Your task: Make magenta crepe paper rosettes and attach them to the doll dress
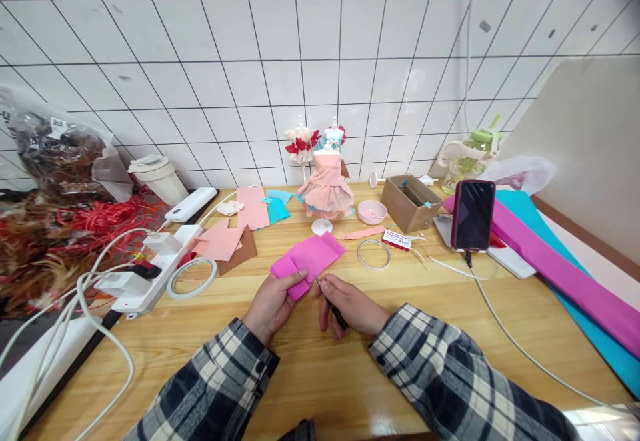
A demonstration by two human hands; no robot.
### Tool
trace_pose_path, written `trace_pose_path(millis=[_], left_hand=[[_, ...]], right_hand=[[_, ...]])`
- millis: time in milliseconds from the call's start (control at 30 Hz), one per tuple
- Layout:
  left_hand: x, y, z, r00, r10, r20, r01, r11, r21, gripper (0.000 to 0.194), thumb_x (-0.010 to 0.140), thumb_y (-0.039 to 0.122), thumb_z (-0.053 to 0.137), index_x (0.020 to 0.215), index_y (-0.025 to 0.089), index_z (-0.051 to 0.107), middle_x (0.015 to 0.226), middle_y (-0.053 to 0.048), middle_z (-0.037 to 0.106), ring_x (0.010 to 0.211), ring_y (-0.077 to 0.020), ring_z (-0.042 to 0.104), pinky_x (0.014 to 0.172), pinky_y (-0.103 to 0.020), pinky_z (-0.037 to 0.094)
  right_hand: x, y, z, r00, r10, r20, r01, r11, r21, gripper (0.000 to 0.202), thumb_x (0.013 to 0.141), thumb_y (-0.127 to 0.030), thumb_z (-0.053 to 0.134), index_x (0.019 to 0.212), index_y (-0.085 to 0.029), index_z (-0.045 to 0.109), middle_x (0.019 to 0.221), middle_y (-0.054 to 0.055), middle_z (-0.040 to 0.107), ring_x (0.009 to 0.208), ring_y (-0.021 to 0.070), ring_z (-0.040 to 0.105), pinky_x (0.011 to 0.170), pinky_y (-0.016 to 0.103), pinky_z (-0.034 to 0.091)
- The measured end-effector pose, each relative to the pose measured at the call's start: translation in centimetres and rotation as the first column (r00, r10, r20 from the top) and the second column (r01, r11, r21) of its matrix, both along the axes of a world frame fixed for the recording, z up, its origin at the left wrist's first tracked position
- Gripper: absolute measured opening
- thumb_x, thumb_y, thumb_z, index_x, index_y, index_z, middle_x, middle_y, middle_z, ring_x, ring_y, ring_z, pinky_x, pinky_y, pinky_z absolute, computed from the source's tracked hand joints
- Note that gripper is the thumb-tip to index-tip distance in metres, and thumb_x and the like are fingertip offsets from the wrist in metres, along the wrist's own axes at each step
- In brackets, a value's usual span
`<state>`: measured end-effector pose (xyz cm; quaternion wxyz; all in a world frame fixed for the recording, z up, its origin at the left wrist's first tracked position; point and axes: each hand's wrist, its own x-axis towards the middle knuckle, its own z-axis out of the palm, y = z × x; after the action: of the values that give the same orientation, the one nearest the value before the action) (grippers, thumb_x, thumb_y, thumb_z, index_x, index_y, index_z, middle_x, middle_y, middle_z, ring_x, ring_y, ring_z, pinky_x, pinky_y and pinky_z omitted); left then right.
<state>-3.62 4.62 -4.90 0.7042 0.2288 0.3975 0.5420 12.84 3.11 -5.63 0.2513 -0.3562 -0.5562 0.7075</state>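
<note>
A folded sheet of magenta paper (pixel 310 257) is held over the wooden table by my left hand (pixel 273 302), thumb on top and fingers beneath. My right hand (pixel 347 304) is closed around small black-handled scissors (pixel 337 313), whose tip lies at the paper's lower right edge. Beyond the paper, a small dress form in a ruffled pink dress (pixel 327 187) stands upright, with two more decorated forms behind it.
Pink paper pieces (pixel 253 207), blue scraps (pixel 277 209) and a tape roll (pixel 193 277) lie left, near a power strip (pixel 150 274). Rightward are a pink bowl (pixel 372 211), metal ring (pixel 374 254), cardboard box (pixel 407 211), phone (pixel 473 215) and long magenta paper (pixel 560 267).
</note>
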Motion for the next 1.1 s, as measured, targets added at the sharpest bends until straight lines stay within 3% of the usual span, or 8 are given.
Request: trace_pose_path(millis=[333,667,867,1100], left_hand=[[0.23,-0.23,0.62,1.000,-0.014,-0.008,0.014,1.000,0.015,0.037,0.069,0.001,0.068,0.104,0.012,0.063,0.088,-0.007,0.072,0.076,-0.0157,0.067,0.076,-0.027,0.057],[0.23,-0.15,0.38,0.999,-0.025,-0.023,0.025,1.000,0.013,0.038,0.068,0.003,0.070,0.105,0.012,0.064,0.089,-0.006,0.072,0.076,-0.0151,0.067,0.077,-0.027,0.056],[0.19,-0.19,0.44,0.999,-0.028,-0.040,0.029,0.999,0.019,0.035,0.066,0.006,0.073,0.099,0.012,0.065,0.088,-0.006,0.072,0.076,-0.0142,0.066,0.077,-0.026,0.055],[0.26,-0.27,0.64,0.996,-0.027,-0.087,0.030,0.999,0.031,0.030,0.062,0.008,0.076,0.090,0.012,0.065,0.086,-0.005,0.071,0.075,-0.0144,0.066,0.076,-0.027,0.054]], right_hand=[[0.06,0.14,-0.74,1.000,-0.017,-0.025,0.017,0.999,0.027,0.043,0.086,-0.065,0.033,0.089,-0.022,0.037,0.048,-0.009,0.051,0.031,0.0089,0.045,0.031,0.018,0.036],[0.06,0.19,-0.44,1.000,-0.010,0.013,0.009,0.999,0.042,0.040,0.088,-0.062,0.033,0.086,-0.022,0.036,0.047,-0.009,0.049,0.031,0.0079,0.045,0.031,0.016,0.033],[0.01,0.16,-0.47,0.999,-0.016,0.045,0.014,0.999,0.037,0.038,0.090,-0.059,0.032,0.086,-0.022,0.036,0.046,-0.010,0.047,0.030,0.0070,0.042,0.033,0.017,0.034],[0.08,0.08,-0.56,1.000,-0.021,0.015,0.020,0.999,0.045,0.046,0.086,-0.067,0.032,0.088,-0.022,0.037,0.047,-0.009,0.049,0.031,0.0075,0.043,0.031,0.017,0.035]])
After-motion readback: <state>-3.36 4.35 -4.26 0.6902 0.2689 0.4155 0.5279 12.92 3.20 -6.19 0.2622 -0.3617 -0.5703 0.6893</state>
